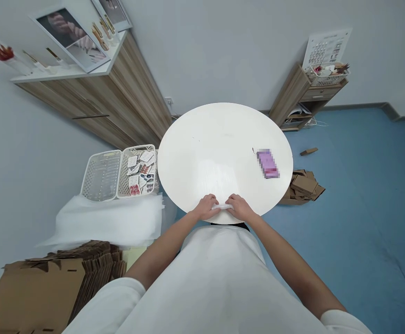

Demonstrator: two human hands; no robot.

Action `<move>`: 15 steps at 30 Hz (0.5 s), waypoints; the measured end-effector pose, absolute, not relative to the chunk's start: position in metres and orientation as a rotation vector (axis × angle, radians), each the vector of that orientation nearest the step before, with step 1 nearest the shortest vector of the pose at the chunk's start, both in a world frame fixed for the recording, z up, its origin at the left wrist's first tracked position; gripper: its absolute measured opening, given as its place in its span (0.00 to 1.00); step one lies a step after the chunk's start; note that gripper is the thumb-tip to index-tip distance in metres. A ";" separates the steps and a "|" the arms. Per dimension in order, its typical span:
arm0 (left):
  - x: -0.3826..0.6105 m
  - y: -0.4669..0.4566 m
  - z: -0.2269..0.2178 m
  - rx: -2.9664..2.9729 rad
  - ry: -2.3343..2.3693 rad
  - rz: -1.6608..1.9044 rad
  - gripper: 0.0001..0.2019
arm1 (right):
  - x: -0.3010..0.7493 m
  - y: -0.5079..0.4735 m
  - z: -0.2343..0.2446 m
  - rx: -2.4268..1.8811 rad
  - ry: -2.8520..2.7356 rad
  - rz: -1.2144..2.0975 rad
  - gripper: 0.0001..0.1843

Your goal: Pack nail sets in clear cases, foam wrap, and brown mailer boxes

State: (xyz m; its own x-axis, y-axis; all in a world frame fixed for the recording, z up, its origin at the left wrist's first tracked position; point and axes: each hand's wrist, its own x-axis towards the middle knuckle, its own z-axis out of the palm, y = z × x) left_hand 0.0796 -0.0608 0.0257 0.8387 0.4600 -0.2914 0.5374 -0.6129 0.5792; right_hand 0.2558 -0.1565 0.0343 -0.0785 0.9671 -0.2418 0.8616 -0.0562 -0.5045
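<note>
At the near edge of the white oval table [219, 134], a narrow white strip [222, 206], perhaps a rolled or folded piece, spans the gap between my hands. My left hand [206, 207] closes its fingers on the left end of it. On the other end, my right hand [239, 207] grips with thumb and fingers. The strip lies low, close to the tabletop; I cannot tell its material. Towards the right side of the table is a purple item [268, 163], blurred by large pixels.
Left of the table, an open white basket [137, 149] holds several small printed packets. White foam sheets [108, 220] and stacked flat cardboard [35, 292] are nearer me. Cardboard pieces [305, 184] lie right of the table. A wooden cabinet [126, 88] and small shelf [289, 95] stand behind.
</note>
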 end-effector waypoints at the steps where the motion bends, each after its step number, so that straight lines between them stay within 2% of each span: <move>1: 0.080 -0.058 0.026 2.318 0.747 -0.161 0.16 | 0.257 -0.153 0.035 -2.011 -2.008 0.846 0.11; 6: 0.077 -0.046 0.026 2.174 0.745 -0.196 0.17 | 0.266 -0.133 0.037 -2.055 -1.887 1.078 0.13; 11: 0.076 -0.036 0.015 2.002 0.933 -0.078 0.12 | 0.278 -0.116 0.029 -2.095 -1.553 1.267 0.18; 15: 0.079 -0.026 0.005 1.935 1.120 -0.114 0.09 | 0.287 -0.109 0.019 -2.117 -1.400 1.301 0.15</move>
